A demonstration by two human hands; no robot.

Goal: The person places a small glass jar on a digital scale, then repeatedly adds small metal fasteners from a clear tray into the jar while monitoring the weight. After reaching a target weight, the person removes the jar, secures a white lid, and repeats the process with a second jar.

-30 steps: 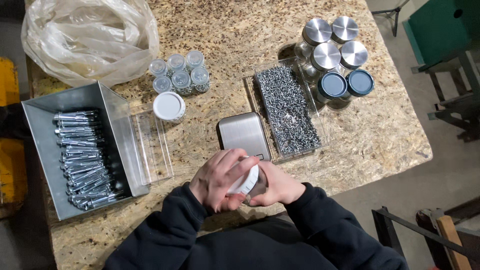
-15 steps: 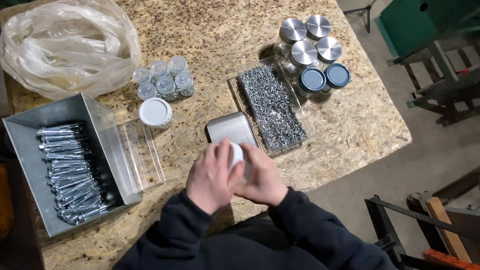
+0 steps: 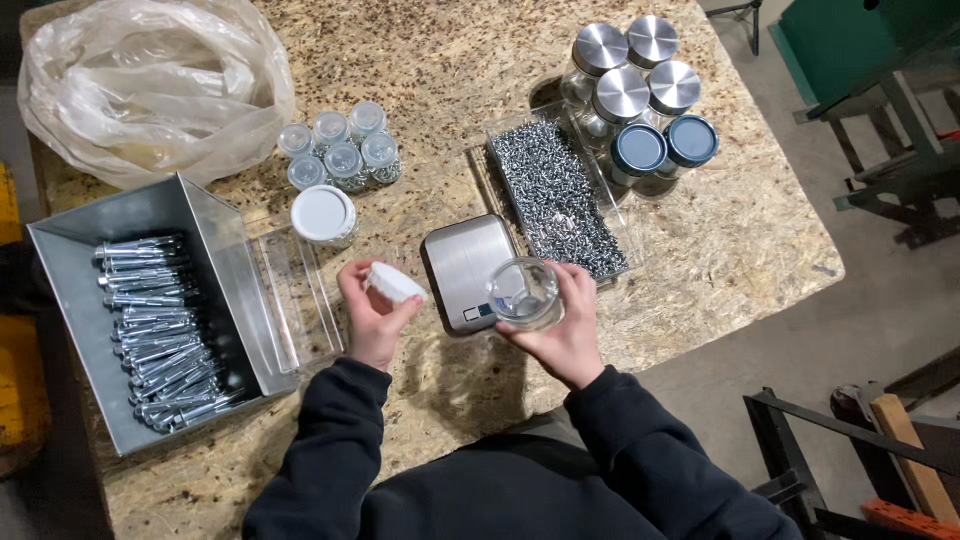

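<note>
Speckled chipboard bench [image 3: 730, 250], small clear glass jar [image 3: 524, 293] open and looking empty, beside the brushed steel scale [image 3: 466, 268], right hand [image 3: 560, 330] fingers wrapped round it, left hand [image 3: 372, 312] palm-up, fingers pinching its round white lid [image 3: 394, 283]

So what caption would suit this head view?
Left hand holds a white lid, right hand an open glass jar.

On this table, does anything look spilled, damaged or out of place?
Nothing stands out. The screws stay inside their clear tray, the bolts lie in the grey bin, and the jars stand upright. The left hand holds a white lid; the right hand holds an open glass jar.
</note>
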